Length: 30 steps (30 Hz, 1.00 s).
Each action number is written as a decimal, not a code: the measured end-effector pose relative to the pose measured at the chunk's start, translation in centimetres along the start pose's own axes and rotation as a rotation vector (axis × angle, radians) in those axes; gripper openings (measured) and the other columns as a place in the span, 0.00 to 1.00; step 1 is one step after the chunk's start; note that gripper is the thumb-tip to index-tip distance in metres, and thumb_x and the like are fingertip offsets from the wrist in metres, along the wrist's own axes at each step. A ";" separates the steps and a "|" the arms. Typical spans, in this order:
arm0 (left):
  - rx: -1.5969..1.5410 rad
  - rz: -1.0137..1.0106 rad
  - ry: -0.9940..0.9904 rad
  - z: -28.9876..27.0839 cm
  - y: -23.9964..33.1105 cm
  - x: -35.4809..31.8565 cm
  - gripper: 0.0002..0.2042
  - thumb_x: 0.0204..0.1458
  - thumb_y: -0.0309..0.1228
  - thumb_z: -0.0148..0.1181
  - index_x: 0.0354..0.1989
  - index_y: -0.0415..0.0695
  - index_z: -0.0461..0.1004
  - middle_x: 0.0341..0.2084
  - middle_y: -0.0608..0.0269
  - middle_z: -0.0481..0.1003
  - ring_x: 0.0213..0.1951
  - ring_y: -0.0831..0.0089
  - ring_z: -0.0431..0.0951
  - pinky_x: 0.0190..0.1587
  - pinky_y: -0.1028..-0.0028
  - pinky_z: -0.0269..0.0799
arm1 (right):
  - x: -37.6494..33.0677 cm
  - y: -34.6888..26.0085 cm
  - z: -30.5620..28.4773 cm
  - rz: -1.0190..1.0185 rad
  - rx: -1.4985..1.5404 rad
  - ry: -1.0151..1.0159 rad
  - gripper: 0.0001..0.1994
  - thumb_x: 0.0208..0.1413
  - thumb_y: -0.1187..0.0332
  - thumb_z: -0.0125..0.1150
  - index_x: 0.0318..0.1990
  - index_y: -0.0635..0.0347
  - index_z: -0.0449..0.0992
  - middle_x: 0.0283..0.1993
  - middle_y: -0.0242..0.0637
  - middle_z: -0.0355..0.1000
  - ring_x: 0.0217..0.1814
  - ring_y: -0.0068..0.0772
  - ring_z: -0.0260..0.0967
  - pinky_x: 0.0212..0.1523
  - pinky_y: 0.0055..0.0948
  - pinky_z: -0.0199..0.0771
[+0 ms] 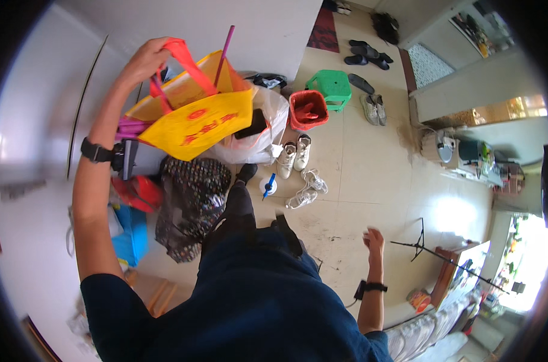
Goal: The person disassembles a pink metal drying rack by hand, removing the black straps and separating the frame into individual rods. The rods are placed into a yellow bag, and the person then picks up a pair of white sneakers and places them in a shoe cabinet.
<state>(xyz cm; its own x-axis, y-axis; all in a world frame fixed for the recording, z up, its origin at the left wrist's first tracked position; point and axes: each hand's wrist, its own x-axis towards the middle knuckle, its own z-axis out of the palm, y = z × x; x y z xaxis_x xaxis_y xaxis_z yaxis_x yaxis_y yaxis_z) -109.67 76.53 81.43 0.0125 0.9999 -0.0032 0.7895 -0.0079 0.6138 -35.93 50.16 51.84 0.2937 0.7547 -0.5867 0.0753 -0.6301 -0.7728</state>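
My left hand (146,60) is raised high at the upper left and grips the red handles of a yellow tote bag (195,120). A pink stick (224,47) pokes up out of the bag. The bag hangs above a white plastic bag (263,136) with a dark object in it. My right hand (374,239) hangs low at my right side with fingers loosely curled and holds nothing. Both wrists wear black bands. My dark blue shirt fills the lower middle of the view.
On the tiled floor are white sneakers (293,154), a red basket (308,110), a green stool (330,85), dark slippers (364,55), a dark patterned cloth (189,199) and a blue box (132,232). A white door (39,120) stands to the left, a black stand (425,247) to the right.
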 end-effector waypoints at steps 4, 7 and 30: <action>0.029 -0.007 0.042 -4.9 -4.0 9.7 0.11 0.54 0.25 0.44 0.42 0.39 0.71 0.19 0.67 0.67 0.23 0.80 0.66 0.28 0.76 0.65 | -6.0 5.1 0.3 0.202 0.238 0.354 0.11 0.55 0.65 0.60 0.43 0.59 0.74 0.29 0.35 0.74 0.24 0.23 0.69 0.22 0.18 0.68; -0.057 0.042 0.037 -5.7 -6.7 16.4 0.12 0.53 0.23 0.43 0.44 0.39 0.70 0.25 0.64 0.70 0.28 0.78 0.69 0.34 0.77 0.66 | -9.9 5.3 6.3 0.450 0.274 0.287 0.13 0.56 0.63 0.59 0.46 0.58 0.73 0.31 0.36 0.75 0.24 0.25 0.70 0.21 0.21 0.70; 0.279 0.311 -0.557 25.3 -20.4 44.5 0.14 0.52 0.23 0.46 0.43 0.49 0.75 0.41 0.49 0.76 0.45 0.51 0.75 0.48 0.61 0.70 | -12.4 -10.6 29.3 0.597 0.197 0.184 0.14 0.61 0.61 0.55 0.50 0.57 0.72 0.36 0.35 0.75 0.35 0.24 0.73 0.35 0.24 0.72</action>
<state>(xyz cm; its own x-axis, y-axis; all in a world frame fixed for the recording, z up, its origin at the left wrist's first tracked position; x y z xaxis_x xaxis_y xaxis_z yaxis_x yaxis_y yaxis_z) -109.73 120.94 48.78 0.5174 0.7975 -0.3102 0.8256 -0.3697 0.4263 -68.24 52.86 60.20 0.3904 0.2308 -0.8912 -0.3217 -0.8728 -0.3669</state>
